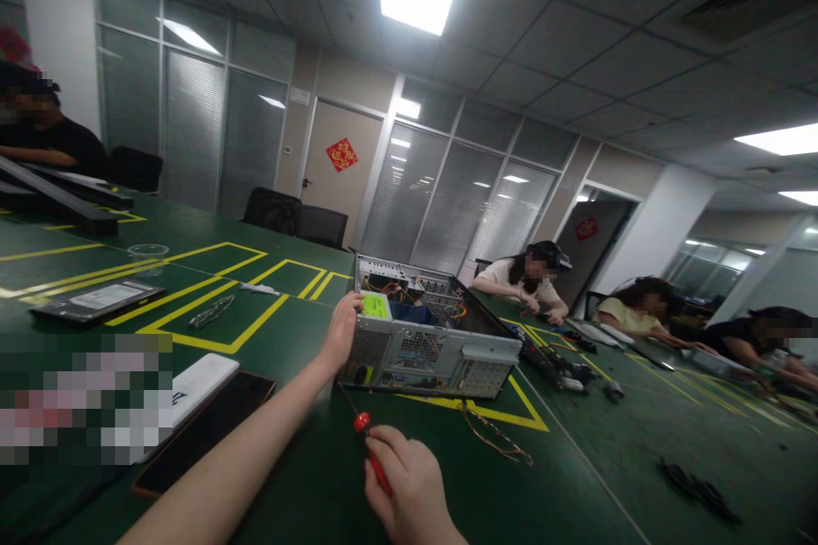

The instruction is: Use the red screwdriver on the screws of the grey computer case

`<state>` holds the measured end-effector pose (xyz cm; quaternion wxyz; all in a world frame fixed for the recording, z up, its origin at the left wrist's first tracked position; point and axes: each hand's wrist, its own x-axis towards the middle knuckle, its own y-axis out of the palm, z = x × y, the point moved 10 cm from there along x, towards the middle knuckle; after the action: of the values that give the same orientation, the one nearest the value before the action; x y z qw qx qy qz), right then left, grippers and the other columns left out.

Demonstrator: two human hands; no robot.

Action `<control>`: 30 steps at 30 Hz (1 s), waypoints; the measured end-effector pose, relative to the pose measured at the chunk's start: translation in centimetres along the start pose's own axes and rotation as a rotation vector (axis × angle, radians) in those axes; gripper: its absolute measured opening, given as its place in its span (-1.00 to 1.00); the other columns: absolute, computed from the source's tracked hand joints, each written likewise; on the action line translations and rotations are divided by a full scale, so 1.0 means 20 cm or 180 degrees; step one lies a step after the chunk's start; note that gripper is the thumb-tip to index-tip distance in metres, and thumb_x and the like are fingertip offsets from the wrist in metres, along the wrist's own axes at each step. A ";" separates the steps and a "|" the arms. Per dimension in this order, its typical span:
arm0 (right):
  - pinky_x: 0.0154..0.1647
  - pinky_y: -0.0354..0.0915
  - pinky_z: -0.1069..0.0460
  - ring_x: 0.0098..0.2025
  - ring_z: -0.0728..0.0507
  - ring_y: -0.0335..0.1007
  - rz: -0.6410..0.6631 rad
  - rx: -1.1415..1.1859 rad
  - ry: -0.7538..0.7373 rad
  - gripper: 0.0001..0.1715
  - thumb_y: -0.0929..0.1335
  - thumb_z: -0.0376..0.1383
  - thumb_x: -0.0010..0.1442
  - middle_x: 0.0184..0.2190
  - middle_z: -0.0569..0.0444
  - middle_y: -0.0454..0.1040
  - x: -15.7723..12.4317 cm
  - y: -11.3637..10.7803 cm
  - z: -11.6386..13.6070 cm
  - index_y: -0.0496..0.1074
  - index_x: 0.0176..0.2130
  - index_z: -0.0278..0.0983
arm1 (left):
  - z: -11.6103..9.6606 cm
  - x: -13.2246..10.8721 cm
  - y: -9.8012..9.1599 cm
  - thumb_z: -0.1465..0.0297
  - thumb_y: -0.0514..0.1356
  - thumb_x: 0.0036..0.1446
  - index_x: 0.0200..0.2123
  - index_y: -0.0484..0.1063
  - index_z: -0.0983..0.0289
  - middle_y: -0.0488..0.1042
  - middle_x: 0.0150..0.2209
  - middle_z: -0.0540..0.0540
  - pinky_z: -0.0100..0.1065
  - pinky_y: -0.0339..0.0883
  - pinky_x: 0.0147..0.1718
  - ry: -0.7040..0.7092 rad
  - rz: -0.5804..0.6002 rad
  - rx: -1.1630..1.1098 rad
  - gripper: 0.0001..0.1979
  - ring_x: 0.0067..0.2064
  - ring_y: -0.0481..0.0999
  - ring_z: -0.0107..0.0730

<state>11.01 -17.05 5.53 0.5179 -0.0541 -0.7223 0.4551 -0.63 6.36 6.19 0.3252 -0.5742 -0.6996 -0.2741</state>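
An open computer case (447,358) lies on its side on the green table, its rear panel turned toward me. My left hand (345,330) grips the case's near left corner, fingers curled over the edge beside a box with a bright green label (376,305), which looks like the power supply. In my right hand (409,477) is a red-handled screwdriver (378,464), held in closed fingers. Its thin shaft points up and left to the lower left corner of the rear panel; whether the tip touches a screw cannot be made out. Wires and boards show inside the case.
On the left lie a hard drive (99,300), a clear plastic cup (148,257), a small clear bag (212,312), a white box (198,392) and a dark phone (208,430). Loose wires (495,434) rest at the case's right. Co-workers sit around the table.
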 end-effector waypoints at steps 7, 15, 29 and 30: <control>-0.38 0.40 0.02 -0.37 -0.10 0.54 0.0004 -0.0077 0.0080 -0.68 0.27 -0.41 0.23 -0.13 -0.08 0.63 -0.01 0.01 -0.03 0.48 -0.05 -0.26 | -0.01 0.00 0.00 0.05 -0.17 0.40 -0.19 0.43 0.17 0.51 0.09 0.19 -0.02 0.18 0.33 0.0004 0.0008 -0.0012 -0.53 0.27 0.38 -0.17; -0.40 0.37 0.02 -0.39 -0.09 0.53 0.0025 -0.0166 0.0065 -0.67 0.26 -0.43 0.23 -0.12 -0.08 0.63 -0.01 0.02 -0.02 0.46 -0.04 -0.27 | 0.00 0.00 0.00 0.01 -0.20 0.39 -0.20 0.43 0.18 0.51 0.07 0.20 -0.03 0.17 0.32 0.0001 -0.0015 -0.0012 -0.48 0.26 0.37 -0.17; -0.29 0.54 0.01 -0.21 -0.18 0.60 0.0382 -0.0154 -0.0178 -0.38 0.34 -0.40 0.12 0.07 -0.24 0.54 -0.07 0.16 0.08 0.35 0.19 -0.30 | -0.01 0.00 0.00 0.01 -0.18 0.39 -0.21 0.43 0.18 0.51 0.06 0.20 -0.03 0.20 0.32 0.0017 -0.0009 -0.0031 -0.49 0.24 0.39 -0.16; -0.30 0.54 -0.01 -0.20 -0.21 0.60 0.0379 -0.0207 -0.0212 -0.36 0.37 -0.38 0.09 0.04 -0.24 0.55 -0.07 0.16 0.09 0.36 0.18 -0.30 | -0.01 0.00 0.00 0.01 -0.19 0.39 -0.21 0.43 0.18 0.52 0.06 0.20 -0.03 0.20 0.32 0.0021 -0.0003 -0.0033 -0.48 0.25 0.39 -0.16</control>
<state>8.96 -16.91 2.15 0.4636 -0.0986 -0.7490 0.4629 -0.64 6.13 6.35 0.3244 -0.5746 -0.6974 -0.2797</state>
